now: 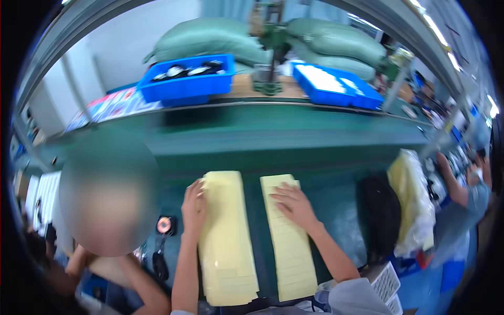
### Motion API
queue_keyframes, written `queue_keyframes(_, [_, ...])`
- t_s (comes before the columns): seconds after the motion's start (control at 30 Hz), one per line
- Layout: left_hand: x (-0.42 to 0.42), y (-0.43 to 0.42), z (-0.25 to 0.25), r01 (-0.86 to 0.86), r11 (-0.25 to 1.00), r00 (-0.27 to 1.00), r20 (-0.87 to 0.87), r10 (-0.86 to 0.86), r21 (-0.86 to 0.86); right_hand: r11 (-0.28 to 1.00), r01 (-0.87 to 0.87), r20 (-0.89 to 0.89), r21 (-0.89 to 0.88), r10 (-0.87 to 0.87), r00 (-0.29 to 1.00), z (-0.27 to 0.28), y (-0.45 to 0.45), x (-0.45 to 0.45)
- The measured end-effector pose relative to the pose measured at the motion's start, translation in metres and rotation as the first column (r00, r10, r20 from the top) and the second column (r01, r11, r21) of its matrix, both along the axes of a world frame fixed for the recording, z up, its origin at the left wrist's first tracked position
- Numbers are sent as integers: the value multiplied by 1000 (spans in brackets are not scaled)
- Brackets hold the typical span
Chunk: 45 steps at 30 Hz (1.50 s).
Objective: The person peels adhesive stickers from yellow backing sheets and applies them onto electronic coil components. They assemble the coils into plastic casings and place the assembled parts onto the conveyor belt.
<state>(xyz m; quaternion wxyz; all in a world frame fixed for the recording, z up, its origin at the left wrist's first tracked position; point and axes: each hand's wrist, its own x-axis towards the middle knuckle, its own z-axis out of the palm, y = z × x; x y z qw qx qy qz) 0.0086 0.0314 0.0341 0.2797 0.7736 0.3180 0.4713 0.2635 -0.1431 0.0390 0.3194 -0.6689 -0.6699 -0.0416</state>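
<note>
Two long stacks of pale yellow paper lie side by side on the green table. My left hand (194, 206) rests along the left edge of the wider left stack (226, 241), its fingertips touching the upper edge; its thumb is hard to make out. My right hand (295, 206) lies flat with fingers apart on the upper part of the narrower right stack (292, 252). That stack looks like several overlapping sheets, fanned so their edges show as steps. A strip of green table separates the two stacks.
A small black device with a copper-coloured disc (164, 225) lies left of my left arm. To the right are a black bag (379, 215) and a plastic-wrapped yellow bundle (412, 205). Blue bins (184, 86) stand on the back shelf. People sit or stand at both sides.
</note>
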Motion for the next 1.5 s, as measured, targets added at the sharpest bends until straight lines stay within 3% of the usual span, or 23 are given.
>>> queue_keyframes(1.5, [1,-3,-3,2,999,998,56,1,-49,1000,-12,-37,-18,11,999,-9,-8,5])
